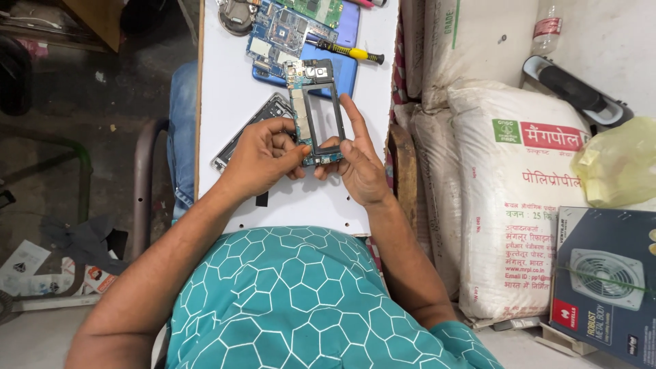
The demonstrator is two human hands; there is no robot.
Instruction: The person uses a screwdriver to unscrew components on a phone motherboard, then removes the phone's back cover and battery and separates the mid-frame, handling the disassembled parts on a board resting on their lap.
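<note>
I have both hands on a phone mid-frame [316,113] with its green circuit board attached, held just above the white board [229,82]. My left hand [260,156] pinches its lower left corner; my right hand [359,164] grips the lower right, forefinger stretched along the edge. A clear back cover [254,126], I think, lies under the left fingers. Beyond the frame sit a blue motherboard [280,34] and a yellow-handled screwdriver [348,51].

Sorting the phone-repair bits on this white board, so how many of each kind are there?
Phone frame with circuit board, held by left hand and right hand: 1
Loose circuit boards: 2
Screwdriver: 1
Clear phone cover: 1
Blue phone back: 1
Total: 6
</note>
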